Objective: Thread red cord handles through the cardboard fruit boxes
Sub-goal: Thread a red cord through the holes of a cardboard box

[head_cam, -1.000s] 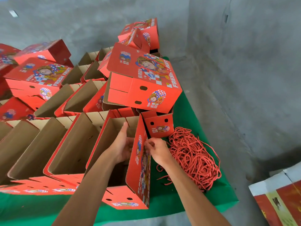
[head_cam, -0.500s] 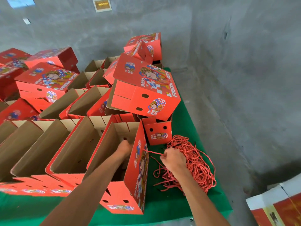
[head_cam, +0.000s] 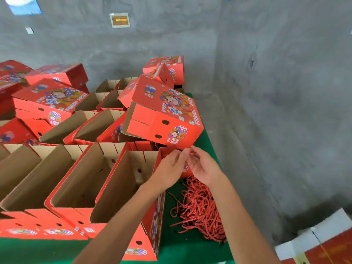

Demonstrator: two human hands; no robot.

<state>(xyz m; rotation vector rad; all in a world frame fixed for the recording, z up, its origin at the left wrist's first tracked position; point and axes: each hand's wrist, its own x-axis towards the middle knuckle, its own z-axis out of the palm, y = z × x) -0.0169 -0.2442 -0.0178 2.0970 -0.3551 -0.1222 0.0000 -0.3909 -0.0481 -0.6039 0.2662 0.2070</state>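
Observation:
An open red cardboard fruit box (head_cam: 122,189) lies nearest me on the green table cover (head_cam: 177,246), its brown inside facing up. My left hand (head_cam: 169,168) and my right hand (head_cam: 203,166) meet above the box's far right corner. Between their fingertips they pinch a short red cord end (head_cam: 191,153). A tangled heap of red cords (head_cam: 202,210) lies on the cover to the right of the box, below my right wrist.
Several more open boxes (head_cam: 62,180) lie in a row to the left. Folded printed boxes (head_cam: 163,115) are stacked behind them and at the far left. The grey concrete floor (head_cam: 266,149) runs along the table's right edge. Another carton (head_cam: 322,242) sits at the bottom right.
My left hand has come out of the box and my right hand has risen from the cord heap. Both now meet on a cord end above the box corner.

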